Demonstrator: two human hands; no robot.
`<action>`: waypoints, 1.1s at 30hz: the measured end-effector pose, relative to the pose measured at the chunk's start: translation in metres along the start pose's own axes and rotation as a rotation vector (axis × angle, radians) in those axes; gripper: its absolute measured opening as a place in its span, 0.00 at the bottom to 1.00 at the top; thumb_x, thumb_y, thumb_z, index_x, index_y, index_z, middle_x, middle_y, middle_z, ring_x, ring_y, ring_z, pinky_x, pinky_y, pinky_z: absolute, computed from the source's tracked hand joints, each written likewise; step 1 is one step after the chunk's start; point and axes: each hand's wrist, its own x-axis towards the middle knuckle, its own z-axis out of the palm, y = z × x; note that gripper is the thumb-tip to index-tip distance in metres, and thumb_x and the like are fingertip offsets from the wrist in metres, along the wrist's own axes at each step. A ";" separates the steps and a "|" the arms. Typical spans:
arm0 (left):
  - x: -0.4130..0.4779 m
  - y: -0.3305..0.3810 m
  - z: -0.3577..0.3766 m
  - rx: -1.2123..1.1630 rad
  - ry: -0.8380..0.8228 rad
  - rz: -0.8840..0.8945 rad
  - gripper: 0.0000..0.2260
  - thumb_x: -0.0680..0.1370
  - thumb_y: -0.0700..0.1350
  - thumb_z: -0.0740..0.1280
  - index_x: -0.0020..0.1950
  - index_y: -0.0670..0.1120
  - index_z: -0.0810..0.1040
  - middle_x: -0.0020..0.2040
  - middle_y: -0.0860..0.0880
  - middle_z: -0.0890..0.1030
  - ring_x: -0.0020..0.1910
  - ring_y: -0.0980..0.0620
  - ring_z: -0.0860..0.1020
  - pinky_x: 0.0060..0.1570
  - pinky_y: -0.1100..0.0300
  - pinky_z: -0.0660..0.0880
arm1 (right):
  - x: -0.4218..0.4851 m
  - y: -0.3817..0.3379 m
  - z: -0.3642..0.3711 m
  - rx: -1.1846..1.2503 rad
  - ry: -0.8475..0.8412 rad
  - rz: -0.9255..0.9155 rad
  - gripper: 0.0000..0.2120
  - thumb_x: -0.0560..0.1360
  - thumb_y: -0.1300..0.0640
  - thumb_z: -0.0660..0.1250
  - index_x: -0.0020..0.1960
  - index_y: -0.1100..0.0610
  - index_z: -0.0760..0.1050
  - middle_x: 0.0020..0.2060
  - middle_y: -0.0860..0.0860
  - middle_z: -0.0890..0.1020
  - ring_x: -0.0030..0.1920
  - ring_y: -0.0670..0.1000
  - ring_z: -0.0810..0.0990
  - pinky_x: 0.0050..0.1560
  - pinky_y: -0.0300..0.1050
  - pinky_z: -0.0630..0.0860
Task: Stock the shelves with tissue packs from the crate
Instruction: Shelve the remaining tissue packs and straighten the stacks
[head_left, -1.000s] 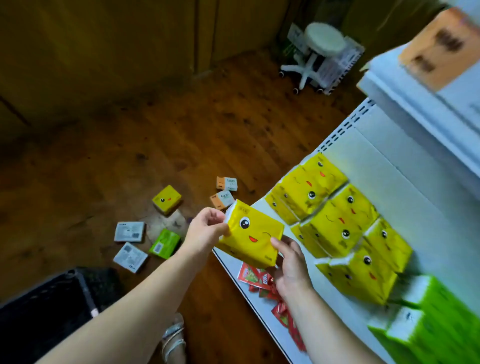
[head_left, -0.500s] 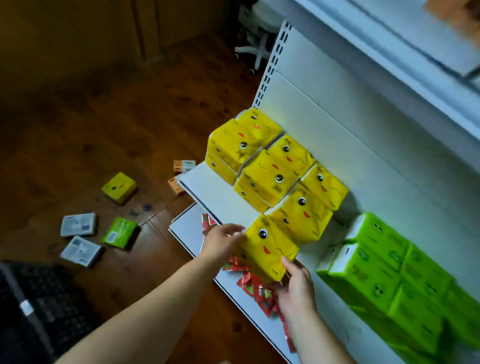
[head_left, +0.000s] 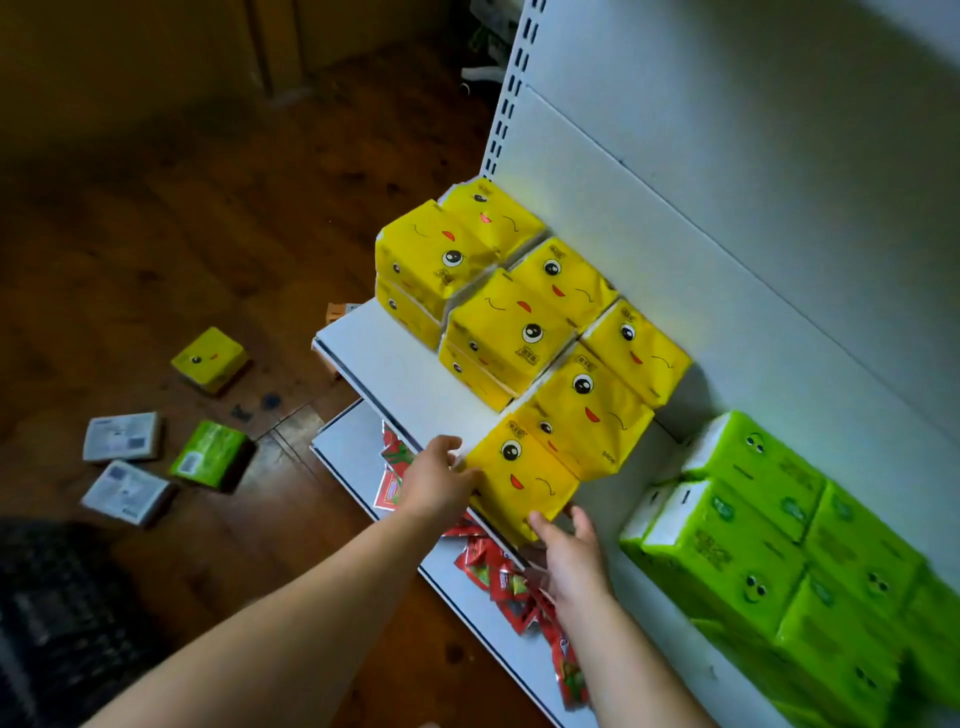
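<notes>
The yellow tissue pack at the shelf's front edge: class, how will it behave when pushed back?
Probably soft, not stiff: the wrapper of the yellow tissue pack looks creased. Likely light for its size, being tissue. Its glossy film may slide on the shelf; flat sides make rolling unlikely.

A white metal shelf (head_left: 405, 374) carries stacked yellow face-printed tissue packs (head_left: 511, 327) beside green tissue packs (head_left: 727, 540); red foil sachets (head_left: 498, 571) lie on the lower white shelf (head_left: 343, 441).
</notes>
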 end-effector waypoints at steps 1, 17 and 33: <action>-0.001 -0.001 0.001 -0.020 -0.006 -0.006 0.21 0.76 0.43 0.66 0.69 0.46 0.67 0.64 0.44 0.74 0.51 0.48 0.77 0.44 0.57 0.76 | 0.001 -0.001 -0.001 0.004 -0.006 0.011 0.29 0.73 0.58 0.70 0.70 0.50 0.63 0.61 0.57 0.76 0.57 0.59 0.78 0.57 0.60 0.76; -0.012 -0.043 -0.182 -0.269 0.354 -0.182 0.14 0.74 0.45 0.68 0.59 0.45 0.75 0.49 0.47 0.81 0.49 0.47 0.80 0.53 0.55 0.76 | -0.114 -0.022 0.155 -0.196 -0.218 0.091 0.03 0.77 0.56 0.64 0.45 0.54 0.75 0.42 0.50 0.78 0.40 0.49 0.77 0.32 0.41 0.70; 0.080 -0.204 -0.355 -0.522 0.631 -0.536 0.04 0.74 0.43 0.69 0.47 0.49 0.76 0.46 0.46 0.82 0.47 0.45 0.81 0.55 0.51 0.77 | -0.059 -0.026 0.444 -0.606 -0.480 0.037 0.06 0.77 0.59 0.63 0.42 0.52 0.73 0.39 0.49 0.77 0.38 0.46 0.75 0.31 0.38 0.70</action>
